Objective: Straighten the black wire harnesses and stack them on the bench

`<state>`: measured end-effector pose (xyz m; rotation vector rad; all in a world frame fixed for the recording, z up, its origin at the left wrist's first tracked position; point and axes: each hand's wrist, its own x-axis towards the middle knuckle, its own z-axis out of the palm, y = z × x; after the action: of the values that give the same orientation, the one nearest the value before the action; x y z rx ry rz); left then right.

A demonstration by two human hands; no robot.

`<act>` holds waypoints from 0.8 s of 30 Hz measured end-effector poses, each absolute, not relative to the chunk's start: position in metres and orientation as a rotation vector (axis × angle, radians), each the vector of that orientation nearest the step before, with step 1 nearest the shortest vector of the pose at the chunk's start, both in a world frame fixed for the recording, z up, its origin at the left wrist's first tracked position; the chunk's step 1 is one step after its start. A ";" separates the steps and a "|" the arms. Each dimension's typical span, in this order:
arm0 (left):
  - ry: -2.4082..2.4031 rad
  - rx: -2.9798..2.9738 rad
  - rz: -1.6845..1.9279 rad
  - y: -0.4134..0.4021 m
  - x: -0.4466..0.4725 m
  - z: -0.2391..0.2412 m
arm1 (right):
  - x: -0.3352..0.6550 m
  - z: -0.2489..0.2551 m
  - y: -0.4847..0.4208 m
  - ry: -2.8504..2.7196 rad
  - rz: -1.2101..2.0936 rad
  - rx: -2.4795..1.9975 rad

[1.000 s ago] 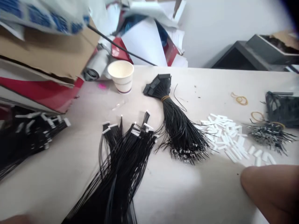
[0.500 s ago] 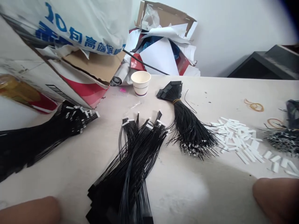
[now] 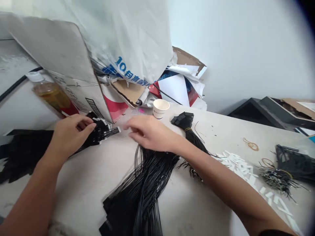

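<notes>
My left hand (image 3: 71, 132) is at the left bundle of black wire harnesses (image 3: 31, 144), its thumb and forefinger pinched at the end with white connectors (image 3: 104, 126). Exactly which strands it grips is hidden behind the fingers. Across from it, my right hand (image 3: 150, 132) hovers with curled fingers slightly apart and nothing visible between them. Below that hand lies the middle pile of black wire harnesses (image 3: 145, 183), whose upper ends it covers. A banded bundle of black wires (image 3: 183, 119) with black connectors is partly hidden behind my right forearm.
White plastic connector housings (image 3: 238, 165) are scattered at right, near another banded wire bundle (image 3: 292, 164) and loose rubber bands (image 3: 251, 144). A paper cup (image 3: 161, 108) stands behind my right hand. A cardboard box (image 3: 71, 65), a bottle (image 3: 52, 95) and a plastic bag (image 3: 137, 39) crowd the back left.
Both hands have come up from the lower edges: my left to the left bundle, my right across to the middle pile's upper end. The view has swung left.
</notes>
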<state>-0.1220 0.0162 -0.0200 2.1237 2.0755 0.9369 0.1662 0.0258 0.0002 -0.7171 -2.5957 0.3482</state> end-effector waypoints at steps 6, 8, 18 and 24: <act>2.039 2.154 0.932 0.007 -0.142 -0.034 | 0.066 -0.028 0.064 -2.719 0.011 -0.810; 2.039 2.164 0.966 0.006 -0.141 -0.039 | 0.047 -0.035 0.076 -2.761 -0.084 -0.772; 1.893 2.316 1.279 -0.046 -0.142 -0.027 | 0.095 0.010 0.058 -2.090 0.362 -0.593; 1.587 1.966 1.062 -0.064 -0.130 -0.006 | 0.183 0.037 0.022 -1.827 1.075 -0.706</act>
<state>-0.1302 -0.0643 -0.0060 1.9656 1.5874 1.0618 0.1825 0.0221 0.0374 -0.7064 -1.8270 1.0749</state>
